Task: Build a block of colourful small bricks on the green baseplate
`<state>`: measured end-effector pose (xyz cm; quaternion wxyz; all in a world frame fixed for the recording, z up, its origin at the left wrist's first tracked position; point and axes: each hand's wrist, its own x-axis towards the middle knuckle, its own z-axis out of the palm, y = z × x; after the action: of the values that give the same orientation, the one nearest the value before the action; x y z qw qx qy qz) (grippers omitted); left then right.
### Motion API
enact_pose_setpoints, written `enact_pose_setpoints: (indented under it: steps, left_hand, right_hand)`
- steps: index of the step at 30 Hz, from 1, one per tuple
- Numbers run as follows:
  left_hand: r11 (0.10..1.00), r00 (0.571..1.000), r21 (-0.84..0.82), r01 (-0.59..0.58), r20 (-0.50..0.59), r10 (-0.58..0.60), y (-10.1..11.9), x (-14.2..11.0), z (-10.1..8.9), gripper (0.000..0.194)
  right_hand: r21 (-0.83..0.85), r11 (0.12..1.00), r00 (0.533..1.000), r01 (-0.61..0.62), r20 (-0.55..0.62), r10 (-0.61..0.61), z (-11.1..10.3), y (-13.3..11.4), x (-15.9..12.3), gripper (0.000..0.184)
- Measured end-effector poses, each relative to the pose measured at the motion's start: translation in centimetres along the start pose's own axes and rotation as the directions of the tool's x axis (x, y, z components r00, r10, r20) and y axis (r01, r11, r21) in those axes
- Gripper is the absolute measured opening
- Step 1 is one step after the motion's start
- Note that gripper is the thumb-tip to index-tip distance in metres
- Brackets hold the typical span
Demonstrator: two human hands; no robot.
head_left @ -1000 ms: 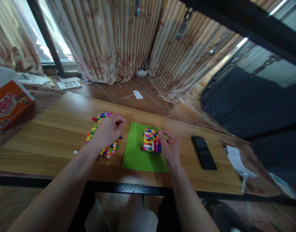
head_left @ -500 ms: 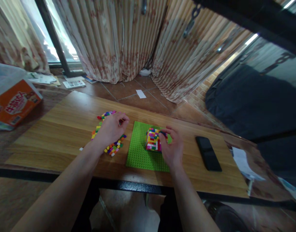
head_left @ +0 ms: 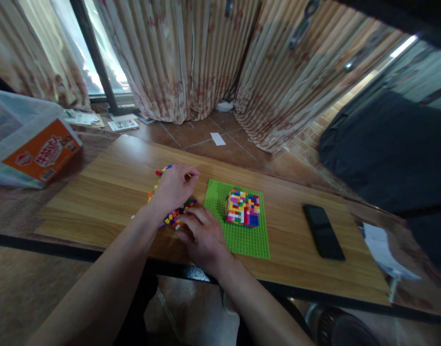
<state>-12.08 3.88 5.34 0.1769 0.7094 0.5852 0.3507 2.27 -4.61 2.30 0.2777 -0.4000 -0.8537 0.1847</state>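
Observation:
Loose small building bricks [head_left: 175, 218] in many colours lie in a pile on the wooden table, partly hidden under my hands. My left hand [head_left: 176, 188] hovers over the pile, its fingers curled into a pinch; what is between the fingertips is too small to make out. My right hand [head_left: 205, 239] is at the pile's near right edge, thumb and fingers apart, fingertips close to the bricks. To its right, a multicoloured block of stacked bricks [head_left: 242, 207] stands on a green studded baseplate [head_left: 247, 242], with neither hand touching it.
A black phone [head_left: 323, 231] lies on the right of the wooden table [head_left: 98, 192]. Beyond the table's left end stands a clear plastic bin [head_left: 29, 139] with an orange label. Papers [head_left: 381, 250] lie off the right end. Curtains [head_left: 191, 62] hang behind.
My right hand has left the stacked brick block and moved left to the loose pile. My left hand stays over the pile, fingers still curled. The camera view has shifted slightly.

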Motion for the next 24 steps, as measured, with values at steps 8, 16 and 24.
enact_pose_setpoints:
  steps: [8, 16, 24]
  left_hand:
    - [1.000, 1.000, -0.016, -0.008, 0.001, 0.008, -0.1, 0.0, -0.1, 0.021]
    - [0.999, 1.000, -0.032, -0.013, -0.010, 0.013, -0.1, 0.0, 0.1, 0.021]
    - [0.999, 1.000, -0.025, -0.023, -0.017, 0.023, -0.1, 0.0, 0.0, 0.021]
  right_hand:
    - [-0.040, 0.999, 0.999, -0.024, 0.024, 0.025, 1.4, -0.3, 0.6, 0.033]
    - [-0.041, 0.999, 1.000, -0.023, -0.015, 0.022, 0.8, 0.4, 0.9, 0.027]
    - [-0.003, 0.998, 0.996, -0.059, -0.069, 0.059, -0.2, 1.4, 0.1, 0.024]
